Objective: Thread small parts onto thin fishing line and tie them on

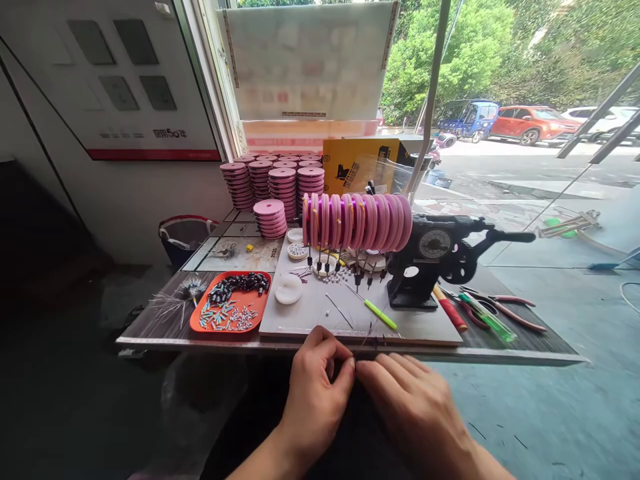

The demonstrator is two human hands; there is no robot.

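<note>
At the table's front edge my left hand (320, 387) is closed in a pinch, thumb against forefinger; what lies between them is too small to make out. My right hand (413, 397) meets it at the fingertips, its fingers curled and any thing in them hidden. Just beyond, a white board (310, 320) bears a green-handled hook tool (380, 315), a thin metal rod (339, 311) and a loose bead. Behind these, a hand-cranked winding machine (425, 257) carries a row of pink spools (357, 222), with several small dark weights hanging on threads beneath.
An orange tray (195, 320) of dark and silver beads stands left, beside a bundle of fine wires (193, 290). A white ring-shaped dish (289, 290) sits on the board. Pliers (515, 313) and a green-clear tube (487, 317) lie right. Stacked pink spools (283, 187) and a yellow box (350, 160) stand behind.
</note>
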